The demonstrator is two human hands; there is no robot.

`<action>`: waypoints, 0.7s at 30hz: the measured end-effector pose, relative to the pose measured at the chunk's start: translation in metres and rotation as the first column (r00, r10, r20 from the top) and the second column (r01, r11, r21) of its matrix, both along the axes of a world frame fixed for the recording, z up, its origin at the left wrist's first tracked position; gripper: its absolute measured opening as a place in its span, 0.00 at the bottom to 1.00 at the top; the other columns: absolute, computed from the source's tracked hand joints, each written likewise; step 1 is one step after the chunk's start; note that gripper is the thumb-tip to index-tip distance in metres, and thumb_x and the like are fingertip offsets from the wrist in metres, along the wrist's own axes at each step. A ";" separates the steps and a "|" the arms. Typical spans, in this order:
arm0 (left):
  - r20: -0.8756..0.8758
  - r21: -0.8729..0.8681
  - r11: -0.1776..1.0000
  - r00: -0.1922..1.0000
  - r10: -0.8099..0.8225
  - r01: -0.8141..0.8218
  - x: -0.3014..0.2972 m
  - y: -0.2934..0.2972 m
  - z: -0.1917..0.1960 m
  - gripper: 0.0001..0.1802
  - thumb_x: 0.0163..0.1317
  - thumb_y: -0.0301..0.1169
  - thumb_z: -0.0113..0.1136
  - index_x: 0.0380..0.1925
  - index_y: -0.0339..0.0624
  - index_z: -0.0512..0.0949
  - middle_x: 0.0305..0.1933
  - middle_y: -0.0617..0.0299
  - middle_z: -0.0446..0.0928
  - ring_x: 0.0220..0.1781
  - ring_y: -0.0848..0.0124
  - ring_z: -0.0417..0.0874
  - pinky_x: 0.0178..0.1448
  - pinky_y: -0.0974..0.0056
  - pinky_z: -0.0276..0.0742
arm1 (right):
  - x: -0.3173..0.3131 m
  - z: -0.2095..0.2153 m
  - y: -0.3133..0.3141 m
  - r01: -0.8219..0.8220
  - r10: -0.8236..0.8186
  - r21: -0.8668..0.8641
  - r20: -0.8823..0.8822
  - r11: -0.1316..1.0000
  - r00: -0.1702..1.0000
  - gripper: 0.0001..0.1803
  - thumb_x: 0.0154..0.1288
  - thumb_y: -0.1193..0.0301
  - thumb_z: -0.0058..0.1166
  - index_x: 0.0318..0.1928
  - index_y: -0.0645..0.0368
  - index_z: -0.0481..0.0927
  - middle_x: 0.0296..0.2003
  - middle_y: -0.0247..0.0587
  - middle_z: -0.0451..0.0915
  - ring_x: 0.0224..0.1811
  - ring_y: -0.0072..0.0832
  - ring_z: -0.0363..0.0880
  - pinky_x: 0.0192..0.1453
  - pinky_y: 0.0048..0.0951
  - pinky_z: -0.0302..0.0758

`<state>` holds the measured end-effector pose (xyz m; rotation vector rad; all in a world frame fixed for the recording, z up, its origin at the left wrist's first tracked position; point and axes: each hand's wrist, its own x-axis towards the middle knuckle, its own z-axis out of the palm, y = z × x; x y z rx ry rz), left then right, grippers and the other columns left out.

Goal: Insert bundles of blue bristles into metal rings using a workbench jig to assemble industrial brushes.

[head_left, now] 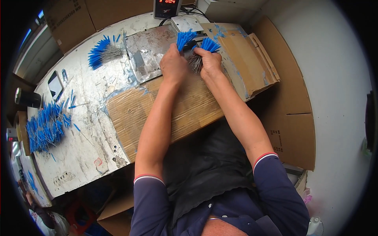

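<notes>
At the far middle of the table, both my hands are closed on bundles of thin wire pieces with blue ends. My left hand (173, 66) grips one bundle of blue-ended wires (186, 39), its blue ends pointing up and away from me. Close beside it, my right hand (211, 63) pinches a second bundle of blue-ended wires (210, 45); bare grey wire shows below the thumb. Under and behind my hands lies a scuffed metal plate (146, 49). A small dark part between the bundles is partly hidden.
A fanned bundle of blue-ended wires (101, 54) lies left of the plate. A large loose pile (45, 128) covers the table's left side, near a phone (55, 85) and a dark jar (27, 98). Flattened cardboard (134, 112) covers the front edge. A red digital display (167, 8) stands behind.
</notes>
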<state>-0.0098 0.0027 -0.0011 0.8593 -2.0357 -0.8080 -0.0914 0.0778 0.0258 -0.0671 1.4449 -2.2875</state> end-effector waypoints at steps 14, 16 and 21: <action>0.129 0.097 0.975 0.969 -0.210 0.198 0.002 -0.010 0.005 0.16 0.61 0.29 0.57 0.50 0.44 0.80 0.39 0.42 0.84 0.44 0.42 0.85 0.50 0.45 0.78 | 0.021 0.001 0.012 -0.100 0.103 0.030 -0.124 0.995 0.987 0.10 0.54 0.85 0.63 0.38 0.63 0.82 0.35 0.37 0.85 0.35 0.28 0.85 0.41 0.31 0.82; 0.114 0.104 0.975 0.971 -0.210 0.198 0.003 -0.009 0.005 0.17 0.61 0.28 0.58 0.50 0.44 0.80 0.39 0.42 0.84 0.45 0.42 0.85 0.50 0.46 0.78 | 0.024 -0.001 0.020 -0.204 0.219 0.117 -0.134 0.972 0.966 0.10 0.56 0.84 0.64 0.40 0.63 0.83 0.36 0.37 0.85 0.36 0.27 0.85 0.42 0.30 0.82; -0.124 0.320 0.916 0.969 -0.212 0.241 0.004 -0.011 0.009 0.12 0.65 0.30 0.61 0.46 0.39 0.82 0.38 0.51 0.87 0.40 0.59 0.88 0.47 0.58 0.80 | 0.032 0.003 0.034 -0.287 0.287 0.020 -0.115 0.958 0.951 0.14 0.57 0.82 0.66 0.45 0.62 0.82 0.40 0.37 0.84 0.39 0.26 0.84 0.47 0.28 0.80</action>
